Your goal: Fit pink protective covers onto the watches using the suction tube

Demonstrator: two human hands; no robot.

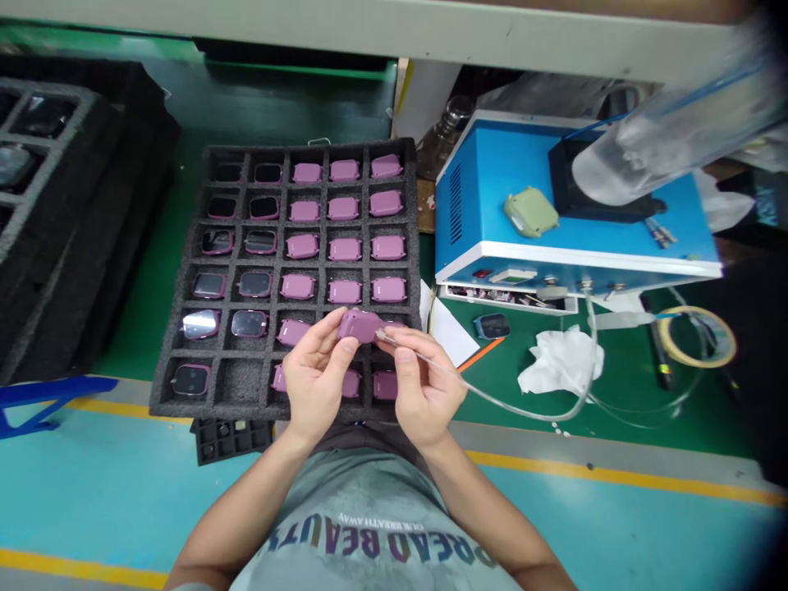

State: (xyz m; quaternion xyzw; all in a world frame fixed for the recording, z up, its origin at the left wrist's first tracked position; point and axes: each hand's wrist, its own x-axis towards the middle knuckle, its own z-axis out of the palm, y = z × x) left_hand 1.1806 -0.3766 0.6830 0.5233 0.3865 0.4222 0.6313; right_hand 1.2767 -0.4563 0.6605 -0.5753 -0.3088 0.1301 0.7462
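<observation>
Between the thumb and fingers of my left hand (318, 371) is a purple watch case (359, 326), held above the front of the tray. My right hand (428, 382) pinches the end of a clear thin tube (510, 410), its small tip (382, 334) touching or very close to the case's right side. The tube runs right to a fitting on the blue machine (517, 164). Beneath both hands lies the dark foam tray (240, 386). Purple cases fill its right columns and dark-screened watches (192, 379) its left ones.
Stacked foam trays (92, 164) stand at the left. Right of the tray are a blue watch (492, 326), crumpled tissue (557, 361) and a tape roll (697, 338). A green watch case (530, 212) and a clear cylinder (646, 148) sit on the machine. A shelf beam (369, 29) crosses the top.
</observation>
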